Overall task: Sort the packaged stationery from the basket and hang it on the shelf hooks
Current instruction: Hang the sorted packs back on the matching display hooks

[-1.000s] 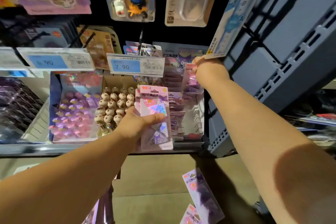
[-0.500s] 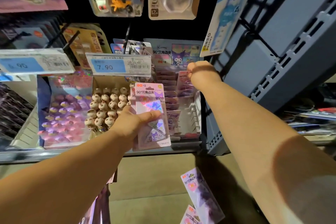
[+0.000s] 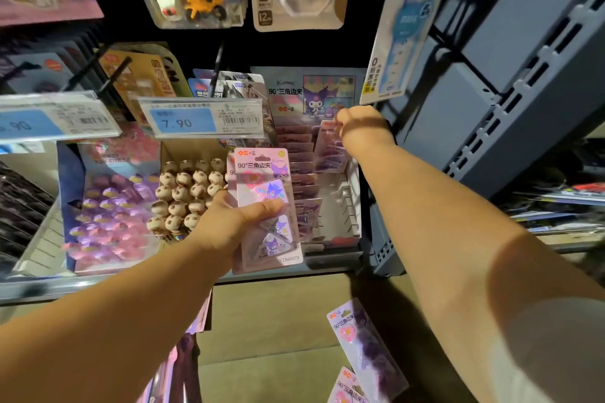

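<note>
- The blue-grey side panel [image 3: 491,114] closes off the right of this bay, so your right arm has to slant in alongside it.
- The display tray [image 3: 352,193] sits on the bottom shelf. Packs stand upright in rows in its left part and white dividers show on its right. That is probably why you are working that side.
- The spare packs [image 3: 363,334] lie low beneath your arms, well apart from the tray. They are likely in the basket, though I cannot make out its rim.
- The pink stack [image 3: 262,170] is held upright, just in front of the tray, printed face toward you. Held like that it works as a ready supply, and you can check that the design matches.
- Your left hand [image 3: 229,226] is closed round the stack's lower half, thumb across the front and fingers behind. The tops stay free for peeling off one pack at a time.
- Your right hand [image 3: 363,127] is curled tight, pinching the top edge of a single pack [image 3: 330,154].
- That single pack hangs from your pinch over the tray's back right rows. Whether it touches a divider is hidden. Holding it by the top lets it drop straight into a slot.
- The price label [image 3: 199,118] juts out on a hook arm above, so you reach in beneath it.
</note>
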Available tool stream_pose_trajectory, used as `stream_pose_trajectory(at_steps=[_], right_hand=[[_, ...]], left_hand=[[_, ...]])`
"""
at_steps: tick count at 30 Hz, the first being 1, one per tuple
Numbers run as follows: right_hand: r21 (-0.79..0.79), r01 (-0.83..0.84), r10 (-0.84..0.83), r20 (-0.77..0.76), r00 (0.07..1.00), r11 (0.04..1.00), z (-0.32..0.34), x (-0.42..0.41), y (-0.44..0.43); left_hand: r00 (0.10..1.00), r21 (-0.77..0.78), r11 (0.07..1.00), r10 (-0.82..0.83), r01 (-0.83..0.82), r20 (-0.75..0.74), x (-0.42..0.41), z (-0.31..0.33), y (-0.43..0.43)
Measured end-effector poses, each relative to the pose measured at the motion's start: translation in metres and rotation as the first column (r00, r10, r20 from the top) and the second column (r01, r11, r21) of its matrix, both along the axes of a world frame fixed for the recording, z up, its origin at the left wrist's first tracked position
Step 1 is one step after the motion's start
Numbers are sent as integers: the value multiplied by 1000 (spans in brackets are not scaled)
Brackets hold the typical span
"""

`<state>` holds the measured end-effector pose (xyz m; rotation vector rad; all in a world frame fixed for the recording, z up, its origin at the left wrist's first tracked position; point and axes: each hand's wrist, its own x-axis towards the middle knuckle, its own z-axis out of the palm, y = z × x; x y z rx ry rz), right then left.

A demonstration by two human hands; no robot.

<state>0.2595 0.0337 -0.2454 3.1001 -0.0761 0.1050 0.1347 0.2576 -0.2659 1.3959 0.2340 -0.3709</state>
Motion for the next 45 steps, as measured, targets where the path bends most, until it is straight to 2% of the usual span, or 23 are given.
stream_pose_trajectory(at_steps=[2,6,16,21,24,28,31,34,36,39,42,45], right_hand=[[10,-9,9,7,1000,1000,-1,-1,0],[4,-32,32,21,999,999,-1,0,1],[-54,-14,11,-50,999,998,0,-3,3],[97,10,1,-104,995,995,-14,-4,-1],[188,49,-40,-50,998,981,-17,-4,-5],[72,18,-26,109,994,997,-13,-6,-4],[38,30,-32,76,997,999,-14,-10,-4],[170,65,-80,83,993,983,-8,-14,-1],[372,86,-128,89,988,924,-2,-16,6],[693,14,-89,72,993,721,6,-32,25],[803,-53,108,-15,994,593,14,-51,43],[850,-73,262,-78,962,522,17,-60,53]], left_hand=[[999,5,1000,11,-11,-34,0,1,2],[998,13,999,-52,52,20,1,5,3],[998,-14,998,-63,63,16,4,-4,4],[998,-51,997,-56,57,9,4,-8,1],[999,-56,997,-46,47,10,5,-9,1],[1000,-57,998,-17,17,4,1,-5,-1],[998,-26,999,40,-41,-55,-1,-3,-1],[996,-14,999,49,-50,-78,-3,1,0],[997,-50,998,36,-40,-66,-5,4,-1],[999,-48,999,2,-4,-42,-6,8,2],[999,-29,1000,-13,12,-30,-8,13,5],[998,-70,995,-67,67,-4,-12,17,3]])
